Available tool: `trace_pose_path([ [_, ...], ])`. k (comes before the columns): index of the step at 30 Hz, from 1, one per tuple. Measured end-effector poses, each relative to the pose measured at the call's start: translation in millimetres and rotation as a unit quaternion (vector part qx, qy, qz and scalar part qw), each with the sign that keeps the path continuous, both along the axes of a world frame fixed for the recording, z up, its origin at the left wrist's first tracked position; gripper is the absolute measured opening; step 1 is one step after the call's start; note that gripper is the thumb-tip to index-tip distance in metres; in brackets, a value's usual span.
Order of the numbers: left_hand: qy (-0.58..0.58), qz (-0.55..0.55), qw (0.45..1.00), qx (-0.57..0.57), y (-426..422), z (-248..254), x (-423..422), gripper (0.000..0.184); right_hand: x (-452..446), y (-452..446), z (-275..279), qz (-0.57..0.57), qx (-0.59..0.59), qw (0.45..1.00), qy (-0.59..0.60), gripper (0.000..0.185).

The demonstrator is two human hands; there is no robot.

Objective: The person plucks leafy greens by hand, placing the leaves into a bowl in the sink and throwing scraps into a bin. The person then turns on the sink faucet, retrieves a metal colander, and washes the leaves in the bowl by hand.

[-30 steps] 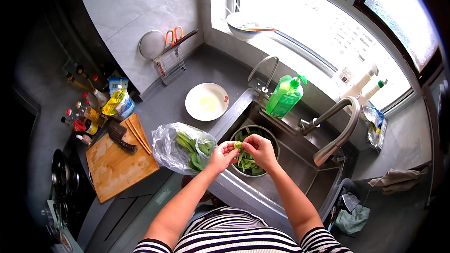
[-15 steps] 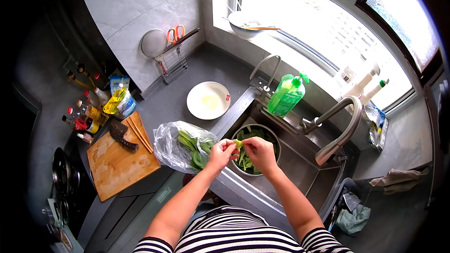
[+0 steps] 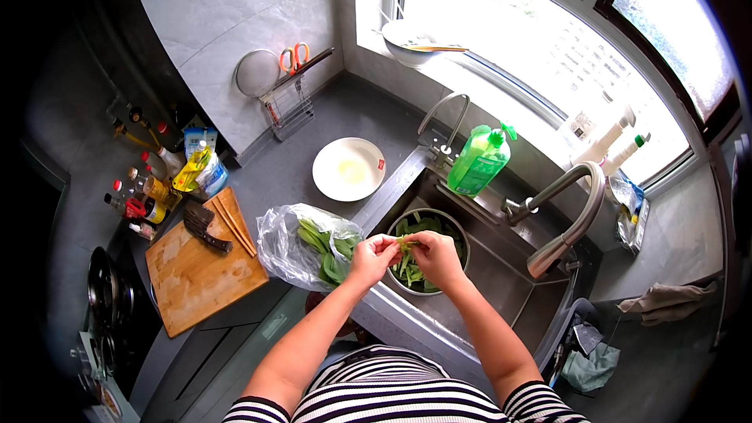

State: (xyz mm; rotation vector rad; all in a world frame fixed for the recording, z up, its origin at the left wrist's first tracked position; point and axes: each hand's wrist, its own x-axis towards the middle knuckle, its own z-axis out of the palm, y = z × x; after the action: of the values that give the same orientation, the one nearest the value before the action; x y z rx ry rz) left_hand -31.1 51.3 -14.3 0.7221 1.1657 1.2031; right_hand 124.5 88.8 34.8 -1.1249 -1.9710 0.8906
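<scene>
Pinching one green piece [image 3: 404,244] between my left hand [image 3: 371,259] and right hand [image 3: 436,258], each curled nearly closed; position, above the pot [image 3: 468,247] of leaves [image 3: 410,272] in the sink [image 3: 511,268]; best grip light, low, centred

Green vegetable piece [image 3: 405,244] — small, yellow-green, held raised above near-left part of round metal bowl [image 3: 415,291]. Bowl upright in sink [image 3: 501,282], holding loose heap of torn-looking leaves and stems [image 3: 410,272], darker green toward far side. Clear plastic bag [image 3: 276,247] left of bowl, crumpled, lying on side — leafy greens [image 3: 333,268] inside, pale stalks at far end, broad leaves nearer.
</scene>
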Motion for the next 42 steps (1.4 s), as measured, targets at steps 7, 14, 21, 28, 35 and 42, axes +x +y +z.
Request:
trace_pose_path([
  [7, 0.008, -0.024, 1.0, 0.007, 1, 1, -1, 0.012, 3, -1, -4, -0.01, 0.003, 1.0, -0.006, 0.011],
  [14, 0.03, -0.035, 0.999, 0.029, 0, 2, 0, 0.014, 8, 1, -24, -0.037, -0.342, 0.917, 0.199, 0.012],
  [21, -0.131, 0.009, 0.99, -0.054, -4, -4, -1, 0.014, 17, 6, -42, -0.086, -0.446, 0.826, 0.332, 0.009],
  [28, -0.11, 0.053, 0.992, -0.042, -2, -1, 3, 0.016, 18, 5, -29, -0.096, 0.001, 0.995, 0.02, 0.024],
  [35, -0.088, 0.038, 0.995, -0.033, 2, 3, 9, 0.021, 10, 7, -40, -0.108, 0.147, 0.974, -0.132, 0.015],
  [42, 0.011, 0.013, 1.0, -0.008, 2, -5, 8, 0.019, -3, -4, -8, -0.042, -0.088, 0.993, 0.061, 0.011],
])
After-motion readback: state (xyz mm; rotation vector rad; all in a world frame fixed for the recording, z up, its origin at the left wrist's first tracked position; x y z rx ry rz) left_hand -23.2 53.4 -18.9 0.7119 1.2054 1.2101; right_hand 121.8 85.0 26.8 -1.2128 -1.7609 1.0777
